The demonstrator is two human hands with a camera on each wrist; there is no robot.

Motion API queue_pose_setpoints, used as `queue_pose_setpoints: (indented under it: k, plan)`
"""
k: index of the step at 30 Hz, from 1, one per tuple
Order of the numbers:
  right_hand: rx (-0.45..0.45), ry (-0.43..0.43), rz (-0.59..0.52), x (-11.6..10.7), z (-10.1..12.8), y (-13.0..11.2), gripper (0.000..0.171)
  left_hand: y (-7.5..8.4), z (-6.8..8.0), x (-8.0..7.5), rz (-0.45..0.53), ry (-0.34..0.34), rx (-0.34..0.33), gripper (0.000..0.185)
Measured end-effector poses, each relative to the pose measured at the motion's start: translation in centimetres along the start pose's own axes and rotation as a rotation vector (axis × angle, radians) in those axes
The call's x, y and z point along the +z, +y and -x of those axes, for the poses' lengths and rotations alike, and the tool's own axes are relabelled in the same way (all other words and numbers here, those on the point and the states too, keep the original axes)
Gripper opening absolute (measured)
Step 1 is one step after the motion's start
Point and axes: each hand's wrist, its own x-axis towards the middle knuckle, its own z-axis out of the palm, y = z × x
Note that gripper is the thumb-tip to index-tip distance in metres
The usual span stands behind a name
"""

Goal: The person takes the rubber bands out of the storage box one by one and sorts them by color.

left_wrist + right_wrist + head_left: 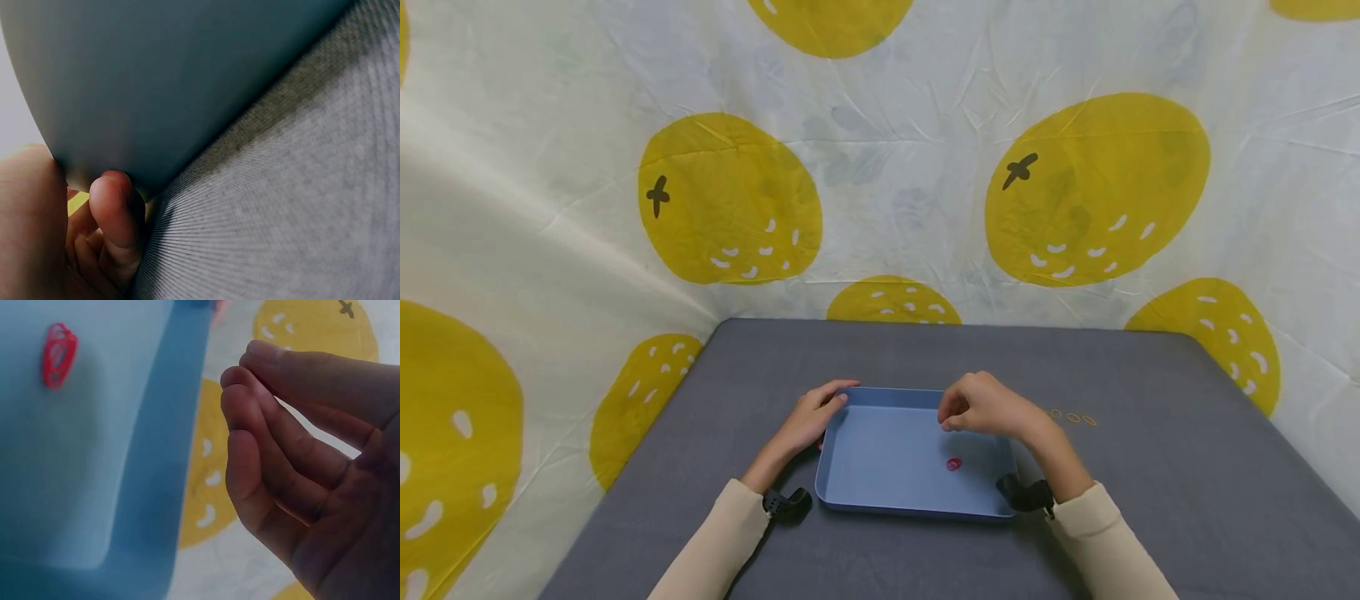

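Note:
A shallow blue tray (pixel 887 454) lies on the table in front of the person. The left hand (pixel 807 423) holds its far left corner, with the thumb at the rim and the other fingers along the outside. In the left wrist view, bent fingers (pixel 114 209) touch the tray's outer wall. Above the tray's right half hovers the right hand (pixel 988 406), fingers curled and thumb tip against the index fingertip. Nothing shows between those fingertips in the right wrist view. Below it, a small bunch of red rubber bands (pixel 953 464) lies on the tray floor.
Several thin yellowish rubber bands (pixel 1073 418) lie in a row on the grey tablecloth (pixel 1150 467), right of the tray and partly behind the right hand. A white curtain (pixel 902 192) with yellow fruit prints hangs behind the table. Each wrist wears a black strap (pixel 788 505).

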Motion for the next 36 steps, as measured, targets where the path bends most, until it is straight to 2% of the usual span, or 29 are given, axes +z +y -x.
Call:
queue_pose_setpoints:
  k: [8,15,22,36]
  plan:
    - [0.044,-0.093,0.028,1.1,-0.7,0.3,0.008,0.0,0.0,0.0,-0.009,0.012,-0.004,0.035]
    - [0.073,-0.096,0.065,1.7,-0.8,0.8,0.013,-0.1,-0.1,-0.1,-0.017,0.015,0.000,0.034]
    - [0.127,-0.127,0.031,2.5,-0.9,1.0,0.014,-0.2,-0.2,-0.1,-0.034,0.021,0.008,0.034]
    - [0.140,-0.177,0.014,3.3,-0.8,1.0,0.018,-0.2,0.0,0.1,-0.028,0.019,0.011,0.034]
